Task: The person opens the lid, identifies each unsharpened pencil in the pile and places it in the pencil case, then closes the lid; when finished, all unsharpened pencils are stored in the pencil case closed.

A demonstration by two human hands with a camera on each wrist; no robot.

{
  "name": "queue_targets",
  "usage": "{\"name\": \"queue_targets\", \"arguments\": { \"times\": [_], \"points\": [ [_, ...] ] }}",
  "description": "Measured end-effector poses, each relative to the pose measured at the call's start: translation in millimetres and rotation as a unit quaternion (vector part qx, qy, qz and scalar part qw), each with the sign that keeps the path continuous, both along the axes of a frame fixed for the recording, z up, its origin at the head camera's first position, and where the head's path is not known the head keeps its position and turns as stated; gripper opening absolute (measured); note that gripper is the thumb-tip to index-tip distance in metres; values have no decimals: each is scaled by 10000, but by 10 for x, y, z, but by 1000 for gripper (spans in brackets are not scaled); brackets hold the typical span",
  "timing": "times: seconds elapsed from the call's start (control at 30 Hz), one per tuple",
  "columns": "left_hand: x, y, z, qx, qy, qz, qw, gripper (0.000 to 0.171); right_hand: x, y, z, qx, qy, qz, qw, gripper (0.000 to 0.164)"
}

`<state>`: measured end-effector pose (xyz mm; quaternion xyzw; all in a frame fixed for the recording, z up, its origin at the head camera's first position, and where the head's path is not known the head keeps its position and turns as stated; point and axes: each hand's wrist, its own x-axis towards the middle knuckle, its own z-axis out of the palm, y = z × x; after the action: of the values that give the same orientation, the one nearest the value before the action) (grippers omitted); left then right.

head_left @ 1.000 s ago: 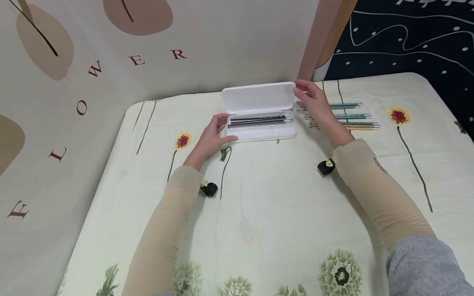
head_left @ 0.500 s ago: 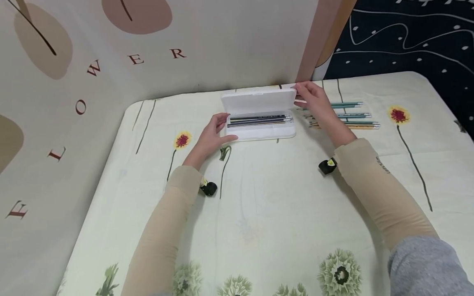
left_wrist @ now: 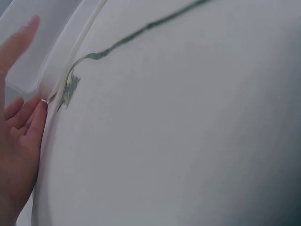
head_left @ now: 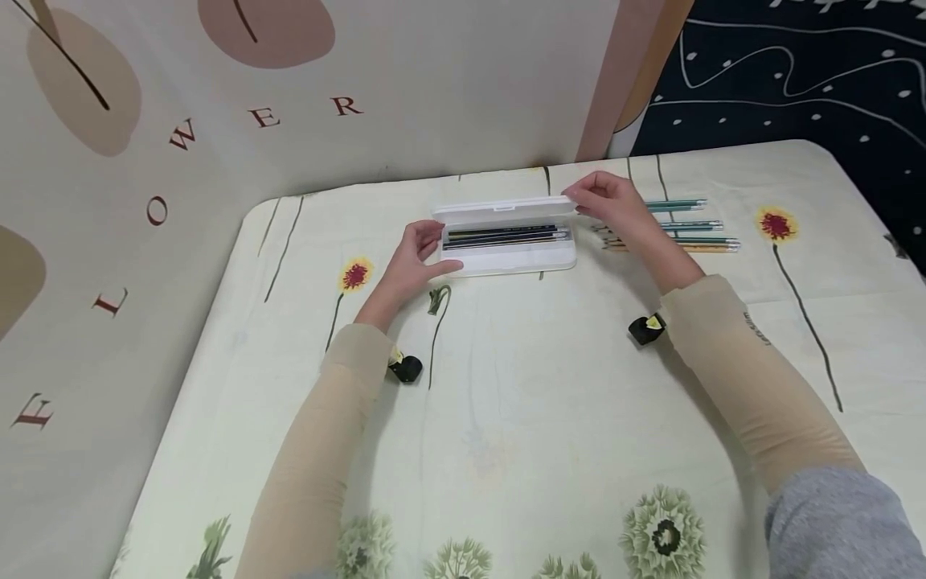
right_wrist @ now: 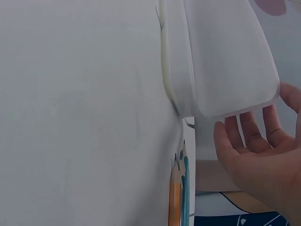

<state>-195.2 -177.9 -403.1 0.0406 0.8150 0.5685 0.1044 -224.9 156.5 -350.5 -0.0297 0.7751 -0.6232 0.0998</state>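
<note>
A white plastic pencil case [head_left: 515, 261] lies near the far edge of the cloth-covered surface, its lid [head_left: 499, 212] tilted partway over the base. Several dark pencils [head_left: 506, 238] lie inside along the back half. My left hand [head_left: 407, 269] holds the case at its left end, thumb along the front corner; the left wrist view shows the fingertips of that hand [left_wrist: 26, 134] against the case's side. At the right end, my right hand [head_left: 615, 207] grips the lid's corner. In the right wrist view its fingers sit along the edge of the lid [right_wrist: 235, 56].
Several pencils, green-blue and yellow [head_left: 698, 241], lie in small groups to the right of the case, partly under the right forearm. A printed fabric wall [head_left: 463, 96] rises right behind the case. Black wrist cameras [head_left: 408, 369] hang below both sleeves.
The lid has swung from nearly upright forward and down over the base, with my right hand lowering along with it. My left hand has stayed at the left end.
</note>
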Motion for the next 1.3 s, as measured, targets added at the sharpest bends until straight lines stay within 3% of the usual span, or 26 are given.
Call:
{"name": "queue_targets", "arguments": {
  "times": [0.2, 0.4, 0.7, 0.87, 1.3],
  "points": [
    [21, -7, 71, 290, -85, -122, 9995, 86, 53, 68, 4, 551, -128, 296, 9980, 27],
    [48, -7, 148, 58, -198, -154, 9997, 69, 68, 113, 1, 1008, -413, 581, 9923, 48],
    [25, -26, 54, -259, 87, -120, 9996, 58, 52, 193, -37, 1153, -494, 1095, 9860, 58],
    [30, -30, 27, -91, 183, -149, 9997, 61, 44, 216, -54, 1121, -533, 1336, 9832, 62],
    [45, -21, 29, 15, -26, -158, 9999, 67, 16, 234, -104, 1199, -588, 1714, 9761, 70]
  ]
}}
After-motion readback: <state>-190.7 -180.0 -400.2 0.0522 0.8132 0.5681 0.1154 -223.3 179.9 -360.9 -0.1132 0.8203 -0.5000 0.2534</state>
